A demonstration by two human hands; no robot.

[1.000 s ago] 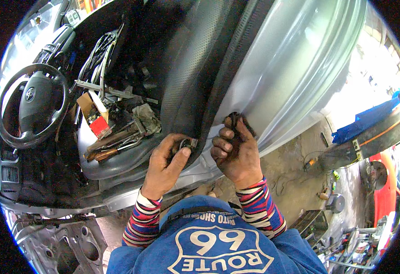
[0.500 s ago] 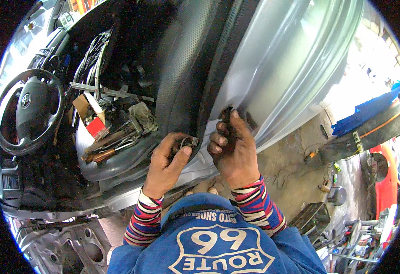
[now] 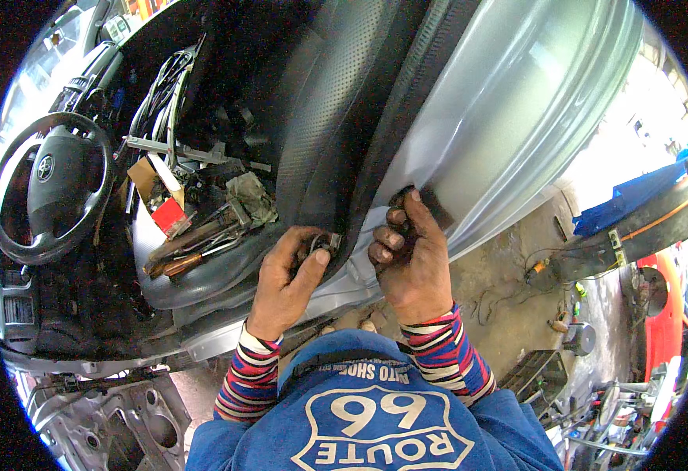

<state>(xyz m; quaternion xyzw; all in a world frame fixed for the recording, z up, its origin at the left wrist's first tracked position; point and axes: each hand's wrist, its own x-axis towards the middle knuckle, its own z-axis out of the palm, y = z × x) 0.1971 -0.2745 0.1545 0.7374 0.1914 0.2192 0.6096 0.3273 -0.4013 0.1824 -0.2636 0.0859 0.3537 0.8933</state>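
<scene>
My left hand [image 3: 287, 279] is closed round a small dark part with a metal end [image 3: 331, 242], beside the lower edge of the black seat [image 3: 316, 133]. My right hand [image 3: 413, 263] is closed at the silver body pillar [image 3: 520, 110], its thumb and fingertips on a small dark piece [image 3: 405, 192] against the metal. That piece is mostly hidden by the fingers, so I cannot make out what it is. A black ribbed trim strip [image 3: 403, 94] runs between seat and pillar.
Left: steering wheel [image 3: 49, 188], open cardboard box [image 3: 167, 212], tools [image 3: 202, 247], cable bundle [image 3: 163, 94]. Lower left: bare metal door frame [image 3: 112, 424]. Right: concrete floor [image 3: 509, 306], blue sheet [image 3: 611, 204] on a long dark piece, red panel [image 3: 662, 330], piled parts [image 3: 611, 416].
My right thumb has risen along the silver pillar, and the dark piece in those fingers shows less than before. My left hand has barely moved.
</scene>
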